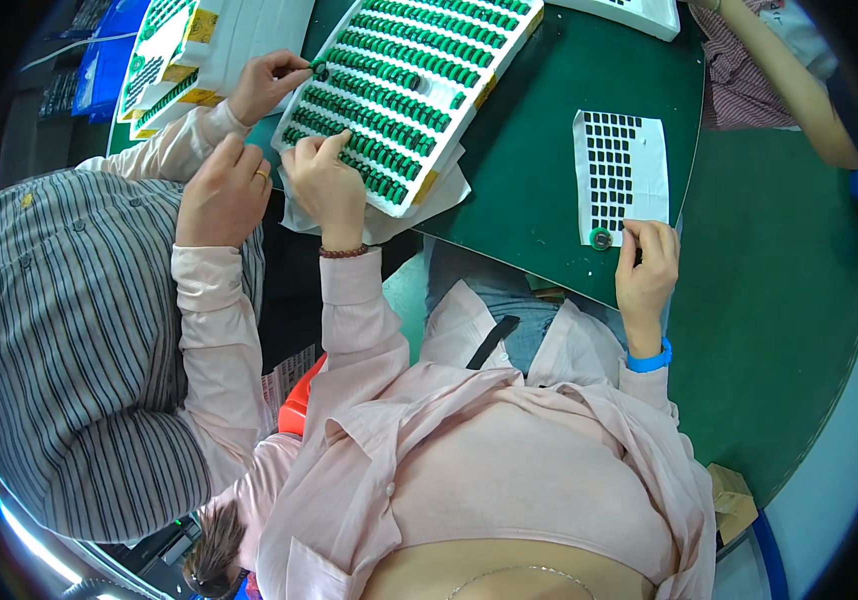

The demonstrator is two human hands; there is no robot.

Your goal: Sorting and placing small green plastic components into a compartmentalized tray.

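Observation:
My left hand (327, 185), with a beaded bracelet, reaches to the near edge of a white foam tray (429, 178). Its thumb and fingers are apart, the tips at a row of small green rings (374, 178). On the right, my right hand (649, 262), wearing a blue wristband, has its fingers bent together at the lower corner of a white sheet (649, 150) bearing rows of black pads (611, 170). Just left of those fingertips a green ring with a dark centre (601, 239) lies at the sheet's corner. What the right fingers pinch is hidden.
A co-worker in a striped cap (89, 340) sits close on my left; one of their hands (264, 88) holds a green ring at the tray's left edge. Stacked foam trays (249, 50) stand behind. Another person's arm (779, 70) reaches in at the far right over the green table (519, 150).

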